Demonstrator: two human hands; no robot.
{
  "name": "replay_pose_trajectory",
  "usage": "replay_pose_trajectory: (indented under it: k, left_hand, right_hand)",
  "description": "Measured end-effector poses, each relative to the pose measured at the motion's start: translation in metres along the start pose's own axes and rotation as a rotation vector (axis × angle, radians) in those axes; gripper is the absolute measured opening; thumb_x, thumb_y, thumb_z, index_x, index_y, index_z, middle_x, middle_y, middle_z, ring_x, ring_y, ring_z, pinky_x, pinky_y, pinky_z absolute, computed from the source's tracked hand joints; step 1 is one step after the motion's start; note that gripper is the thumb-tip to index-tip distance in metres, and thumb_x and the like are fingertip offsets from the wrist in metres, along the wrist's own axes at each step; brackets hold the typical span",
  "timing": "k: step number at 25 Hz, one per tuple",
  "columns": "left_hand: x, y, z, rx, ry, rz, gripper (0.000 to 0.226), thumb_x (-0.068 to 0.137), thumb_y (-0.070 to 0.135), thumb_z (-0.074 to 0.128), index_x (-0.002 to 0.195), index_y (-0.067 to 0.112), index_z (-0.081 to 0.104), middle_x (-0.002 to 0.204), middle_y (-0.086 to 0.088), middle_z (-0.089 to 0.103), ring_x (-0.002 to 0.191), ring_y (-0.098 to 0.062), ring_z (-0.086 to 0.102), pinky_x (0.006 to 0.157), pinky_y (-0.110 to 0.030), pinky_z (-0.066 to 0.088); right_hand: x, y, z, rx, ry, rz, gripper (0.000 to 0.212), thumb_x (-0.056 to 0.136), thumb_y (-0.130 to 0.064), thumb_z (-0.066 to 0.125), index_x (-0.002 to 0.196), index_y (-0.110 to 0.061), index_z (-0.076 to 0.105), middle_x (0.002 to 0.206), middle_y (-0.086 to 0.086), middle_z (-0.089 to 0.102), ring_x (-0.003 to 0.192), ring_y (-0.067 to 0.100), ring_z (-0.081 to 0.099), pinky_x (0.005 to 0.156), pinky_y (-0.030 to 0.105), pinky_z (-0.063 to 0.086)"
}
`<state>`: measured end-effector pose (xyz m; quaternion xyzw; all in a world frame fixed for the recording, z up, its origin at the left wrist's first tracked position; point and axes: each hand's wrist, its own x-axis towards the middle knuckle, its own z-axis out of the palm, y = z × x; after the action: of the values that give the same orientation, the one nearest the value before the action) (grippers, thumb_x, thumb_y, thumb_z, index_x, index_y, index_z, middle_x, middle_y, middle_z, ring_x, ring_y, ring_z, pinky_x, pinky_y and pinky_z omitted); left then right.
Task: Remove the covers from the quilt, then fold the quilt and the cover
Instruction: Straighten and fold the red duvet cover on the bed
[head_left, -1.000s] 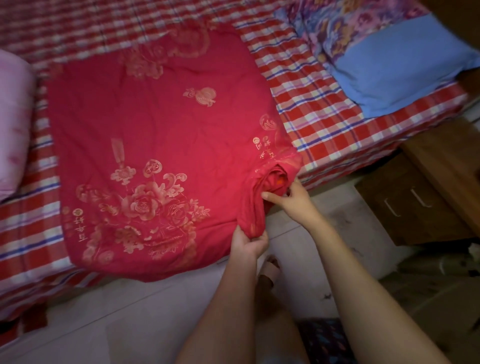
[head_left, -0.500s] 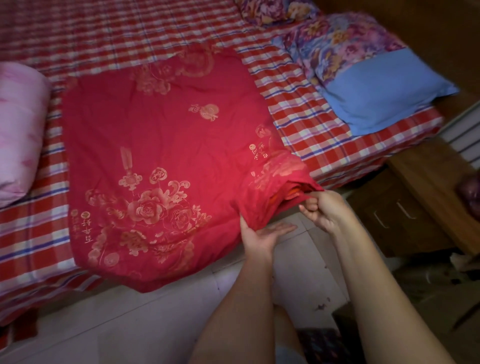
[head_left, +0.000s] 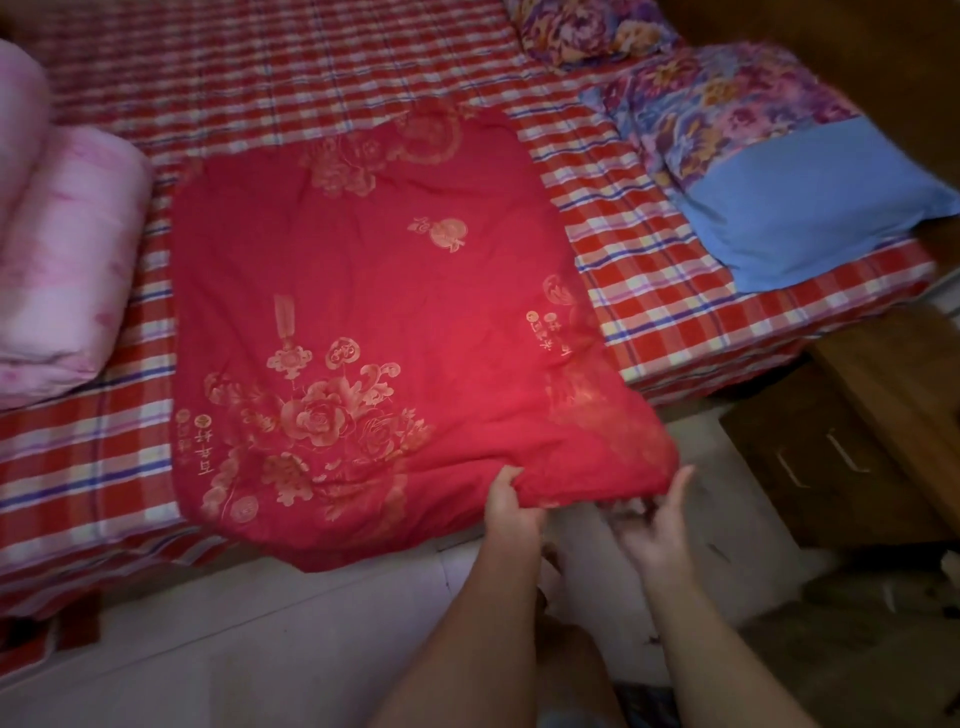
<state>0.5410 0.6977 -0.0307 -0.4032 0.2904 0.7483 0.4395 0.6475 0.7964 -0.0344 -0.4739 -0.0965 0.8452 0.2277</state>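
A red cover with gold flower print lies flat and folded on the plaid bed; its near edge hangs a little past the mattress. My left hand pinches that near edge, thumb on top and fingers underneath. My right hand is blurred just below the cover's near right corner, palm up with fingers spread, touching the hem from beneath. A pink folded quilt rests on the bed to the left of the cover.
A blue and floral pillow lies at the bed's right end, with another floral pillow behind it. A dark wooden nightstand stands right of my hands. White tiled floor runs along the bed.
The bunched right corner that hung down now lies spread flat. My right hand has let go of it and opened; my left hand has taken the near edge.
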Motion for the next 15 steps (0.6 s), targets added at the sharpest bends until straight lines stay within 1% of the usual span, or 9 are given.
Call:
replay_pose_trajectory:
  k: [3, 4, 6, 7, 9, 11, 13, 14, 15]
  left_hand:
    - [-0.017, 0.001, -0.001, 0.149, 0.038, 0.032, 0.027, 0.095, 0.013, 0.036, 0.109, 0.001, 0.055, 0.075, -0.019, 0.068, 0.081, -0.030, 0.057, 0.083, -0.044, 0.049]
    - [-0.015, 0.004, -0.006, 0.098, 0.091, 0.027, 0.024, 0.095, 0.012, 0.040, 0.112, 0.003, 0.055, 0.084, -0.015, 0.067, 0.081, -0.022, 0.058, 0.091, -0.037, 0.047]
    - [-0.009, 0.011, -0.012, 0.053, 0.157, 0.059, 0.024, 0.093, 0.013, 0.051, 0.116, 0.008, 0.058, 0.103, -0.005, 0.065, 0.084, -0.009, 0.056, 0.096, -0.028, 0.047]
    - [-0.010, 0.012, -0.014, 0.091, 0.186, 0.096, 0.030, 0.092, 0.013, 0.054, 0.121, 0.009, 0.058, 0.107, -0.003, 0.063, 0.086, -0.009, 0.056, 0.096, -0.028, 0.046]
    - [-0.021, 0.021, -0.017, 0.018, 0.093, 0.092, 0.040, 0.091, 0.014, 0.053, 0.130, 0.007, 0.054, 0.105, -0.010, 0.063, 0.090, -0.020, 0.058, 0.096, -0.036, 0.044]
    - [-0.027, 0.031, -0.010, -0.177, -0.034, 0.232, 0.044, 0.091, 0.027, 0.052, 0.130, 0.007, 0.053, 0.115, -0.018, 0.062, 0.105, -0.033, 0.057, 0.089, -0.047, 0.047]
    - [-0.031, 0.045, -0.005, -0.302, -0.101, 0.344, 0.047, 0.091, 0.047, 0.049, 0.123, 0.013, 0.057, 0.120, -0.015, 0.061, 0.111, -0.032, 0.055, 0.080, -0.046, 0.053]
    - [-0.029, 0.053, -0.007, -0.351, -0.083, 0.399, 0.045, 0.090, 0.052, 0.048, 0.120, 0.019, 0.057, 0.123, -0.012, 0.060, 0.114, -0.031, 0.054, 0.081, -0.047, 0.053]
    - [-0.034, 0.062, -0.009, -0.478, -0.127, 0.332, 0.036, 0.091, 0.052, 0.048, 0.117, 0.027, 0.056, 0.130, -0.009, 0.056, 0.120, -0.030, 0.051, 0.089, -0.048, 0.050]
  right_hand:
    - [0.001, 0.071, 0.020, -0.098, -0.117, 0.332, 0.094, 0.025, -0.057, 0.088, 0.098, -0.001, 0.068, 0.098, 0.023, 0.070, 0.079, 0.034, 0.071, 0.064, 0.049, 0.057]
    - [-0.001, 0.078, 0.031, -0.146, -0.123, 0.412, 0.096, 0.023, -0.054, 0.089, 0.099, 0.002, 0.068, 0.102, 0.024, 0.069, 0.082, 0.034, 0.070, 0.065, 0.050, 0.056]
    - [0.000, 0.081, 0.045, -0.203, -0.107, 0.488, 0.078, 0.042, -0.049, 0.085, 0.097, 0.004, 0.068, 0.098, 0.023, 0.070, 0.078, 0.032, 0.071, 0.065, 0.048, 0.056]
    - [-0.004, 0.083, 0.053, -0.213, -0.123, 0.484, 0.067, 0.053, -0.043, 0.083, 0.098, 0.004, 0.066, 0.099, 0.022, 0.069, 0.075, 0.030, 0.072, 0.067, 0.045, 0.057]
    - [-0.007, 0.086, 0.065, -0.213, -0.101, 0.310, 0.043, 0.077, -0.020, 0.074, 0.110, 0.004, 0.061, 0.102, 0.019, 0.068, 0.073, 0.026, 0.071, 0.070, 0.039, 0.058]
    - [-0.015, 0.081, 0.083, -0.200, -0.102, 0.118, 0.039, 0.090, -0.007, 0.056, 0.127, 0.002, 0.052, 0.103, 0.014, 0.067, 0.085, 0.023, 0.068, 0.078, 0.035, 0.057]
    - [-0.026, 0.065, 0.103, -0.140, -0.144, 0.045, 0.050, 0.082, 0.001, 0.062, 0.130, 0.001, 0.050, 0.107, 0.015, 0.064, 0.099, 0.025, 0.062, 0.094, 0.040, 0.049]
    - [-0.029, 0.055, 0.110, -0.086, -0.179, 0.065, 0.061, 0.067, 0.004, 0.074, 0.125, 0.000, 0.053, 0.105, 0.017, 0.065, 0.100, 0.028, 0.062, 0.099, 0.043, 0.044]
    - [-0.033, 0.046, 0.116, -0.070, -0.196, 0.107, 0.072, 0.049, 0.006, 0.081, 0.116, 0.000, 0.056, 0.101, 0.019, 0.067, 0.096, 0.031, 0.064, 0.101, 0.046, 0.041]
